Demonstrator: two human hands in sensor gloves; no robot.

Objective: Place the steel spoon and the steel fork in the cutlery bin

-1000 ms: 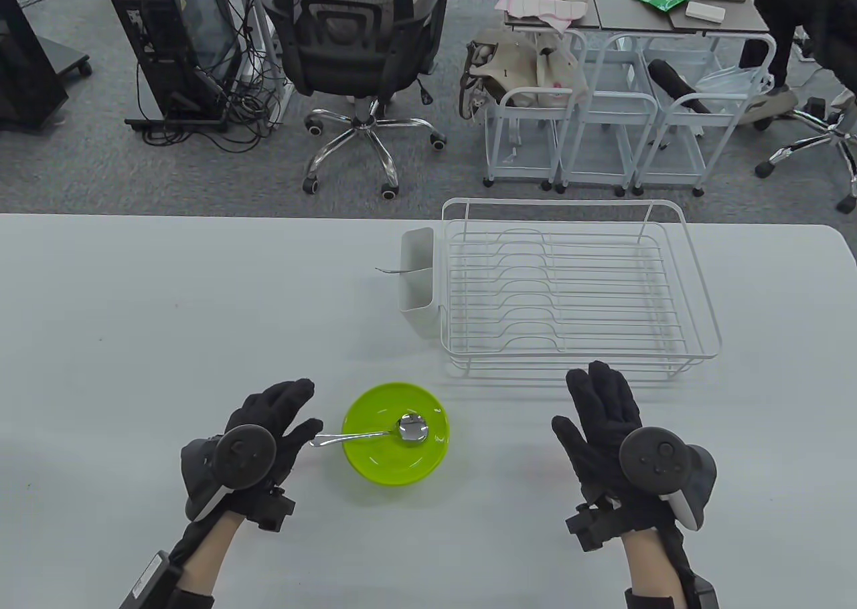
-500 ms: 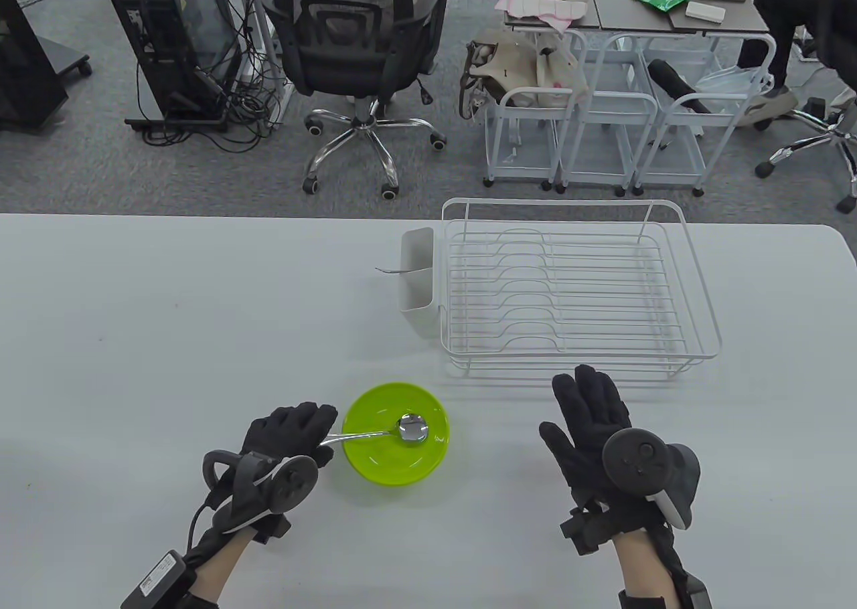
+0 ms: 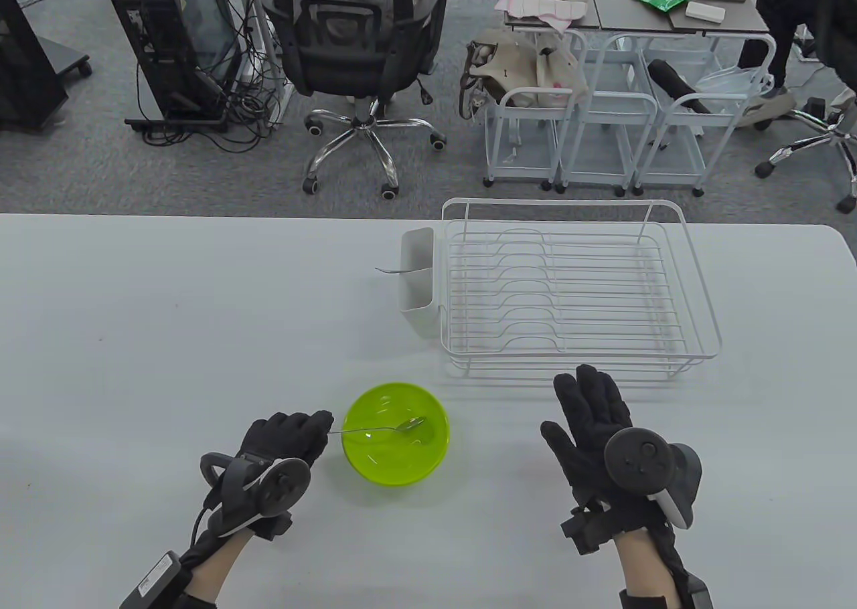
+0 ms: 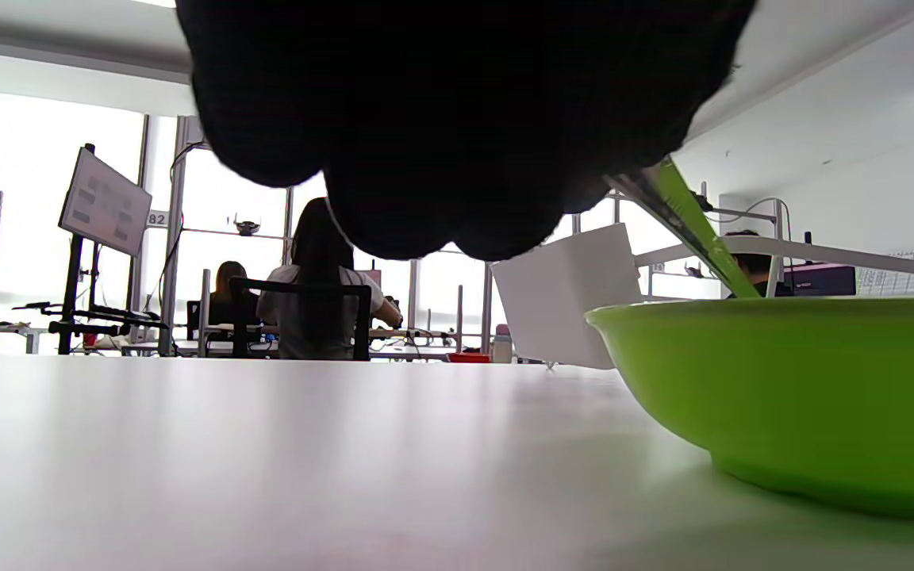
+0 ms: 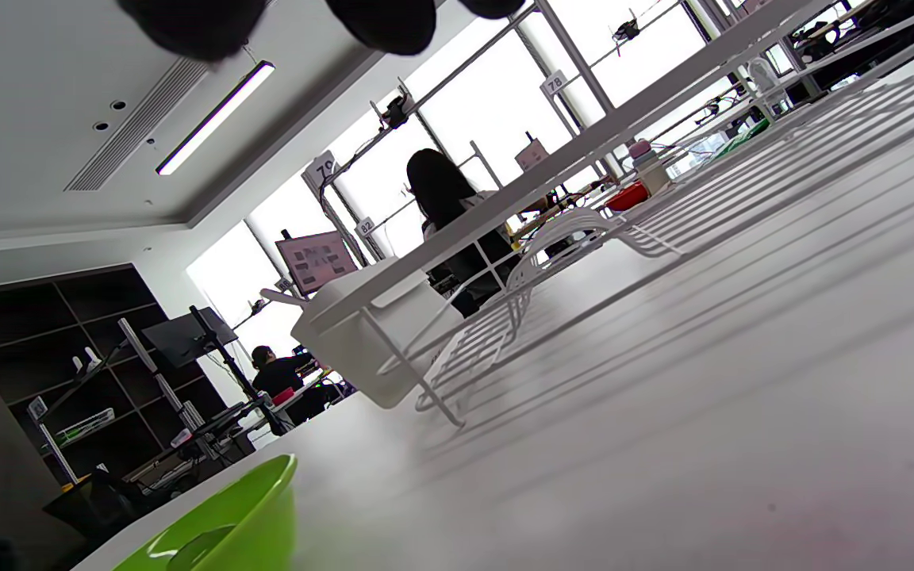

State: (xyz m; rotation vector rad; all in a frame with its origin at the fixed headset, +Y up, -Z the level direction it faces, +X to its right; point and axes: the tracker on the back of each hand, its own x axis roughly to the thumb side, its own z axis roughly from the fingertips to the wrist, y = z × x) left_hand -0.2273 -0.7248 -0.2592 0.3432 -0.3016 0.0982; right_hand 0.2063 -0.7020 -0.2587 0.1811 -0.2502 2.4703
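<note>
A steel spoon (image 3: 381, 427) is held by its handle end in my left hand (image 3: 294, 435), its bowl lifted a little above the inside of the green bowl (image 3: 428, 462). In the left wrist view the handle (image 4: 683, 226) slants down behind the green bowl's rim (image 4: 782, 309). The white cutlery bin (image 3: 418, 288) hangs on the left end of the white wire dish rack (image 3: 576, 281); a steel fork (image 3: 395, 271) sticks out of the bin to the left. My right hand (image 3: 592, 411) lies open and flat on the table below the rack.
The bin (image 5: 354, 333) and the rack (image 5: 584, 230) also show in the right wrist view, beyond the green bowl's rim (image 5: 243, 515). The table's far edge (image 3: 201, 215) runs behind the rack, with office chairs and carts beyond.
My left hand turned onto its side and closed on the spoon's handle, then lifted the spoon's bowl off the green bowl's bottom. My right hand shifted slightly left.
</note>
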